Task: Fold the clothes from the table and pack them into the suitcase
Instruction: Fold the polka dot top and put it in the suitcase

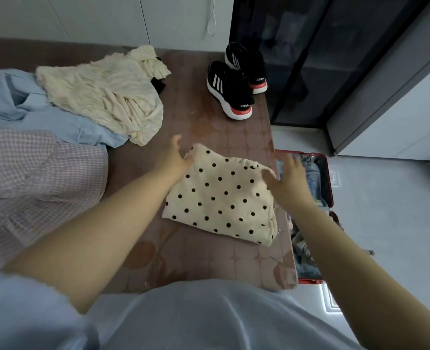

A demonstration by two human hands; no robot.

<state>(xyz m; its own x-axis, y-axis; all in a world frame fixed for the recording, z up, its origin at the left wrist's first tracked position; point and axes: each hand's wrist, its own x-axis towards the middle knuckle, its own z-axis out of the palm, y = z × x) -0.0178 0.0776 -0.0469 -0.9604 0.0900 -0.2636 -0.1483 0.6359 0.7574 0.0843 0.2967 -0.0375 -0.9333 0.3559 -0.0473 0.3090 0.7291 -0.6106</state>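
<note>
- The left hand (177, 157) lies against the far left corner of the dotted top (221, 198). Its thumb is lifted and its fingers look loose, so I judge it is not grasping.
- The right hand (288, 179) is spread wide at the far right corner. The thumb touches the cloth and the other fingers hang over the table's edge, so this hand is released too.
- The dotted top is in the lower middle of the frame, flat on the table (208, 122). It is already a neat folded square, and its right side is just at the table's right edge.
- I think the folding of this piece is finished or nearly so, and the step now is picking it up.
- The next move calls for both hands to close under or around the sides, so that the folds do not open, and then to carry it to the right.
- The suitcase (329, 183) lies open on the floor (385, 210), just beside the table at the right of the frame. There are things inside it, but I cannot tell how full it is.
- The way to the right looks free, but the table edge partly hides the case.
- In the upper left, a cream garment (102, 97), a blue shirt (32, 114) and a checked garment (32, 178) wait unfolded.
- The shoes (234, 84) stand at the top middle, well apart from the hands.
</note>
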